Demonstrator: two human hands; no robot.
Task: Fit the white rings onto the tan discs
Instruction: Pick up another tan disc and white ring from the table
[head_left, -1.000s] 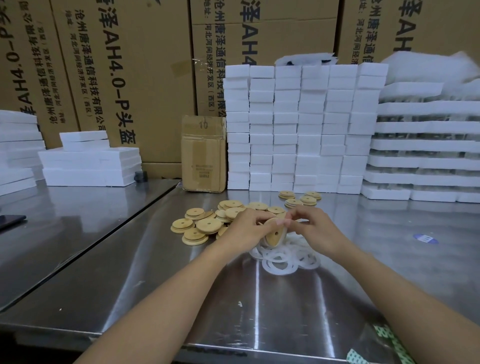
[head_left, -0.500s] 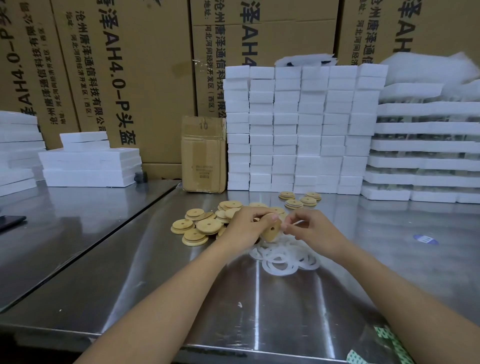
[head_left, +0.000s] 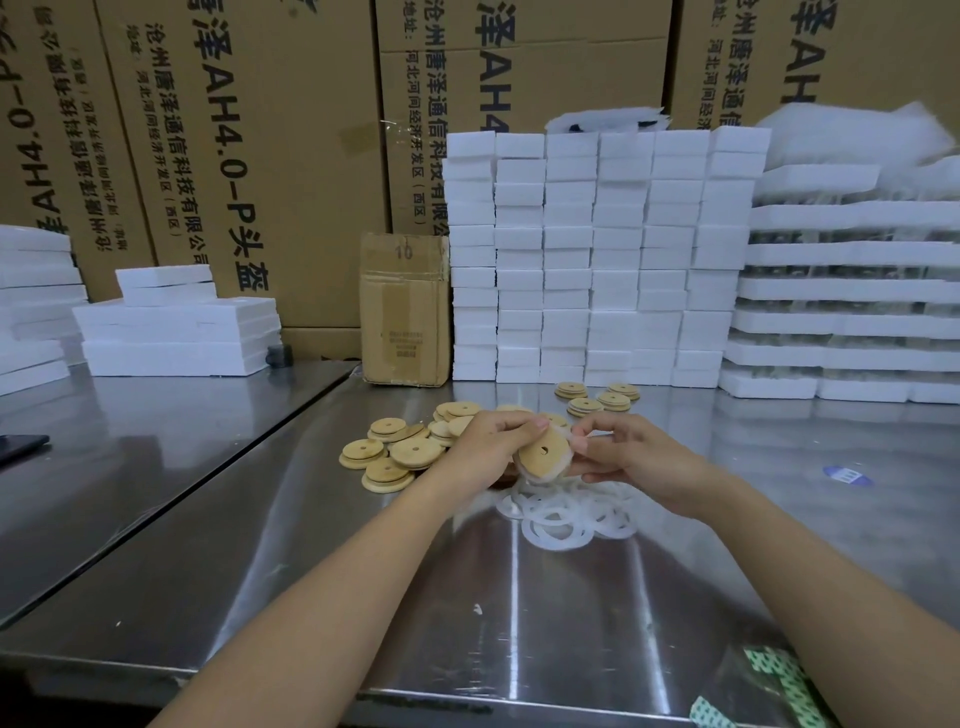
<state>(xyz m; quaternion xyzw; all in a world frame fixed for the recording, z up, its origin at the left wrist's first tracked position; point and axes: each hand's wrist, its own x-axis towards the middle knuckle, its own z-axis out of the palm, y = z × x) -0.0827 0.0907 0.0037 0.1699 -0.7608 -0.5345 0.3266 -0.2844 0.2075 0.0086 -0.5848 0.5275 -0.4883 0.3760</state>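
A tan round wooden disc (head_left: 543, 456) is gripped between left hand (head_left: 488, 447) and right hand (head_left: 639, 460), thin white ring (head_left: 555, 477) seemingly part-seated — many bare discs (head_left: 400, 452) remain.

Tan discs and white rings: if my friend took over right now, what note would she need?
Left hand grips one round tan holed disc. Right hand pinches a thin white ring partly round its rim.
Loose white rings lie below the hands; bare tan discs are heaped left on the steel table.
Done: four discs set apart behind look ringed.
Left: finish this one, then the heap.
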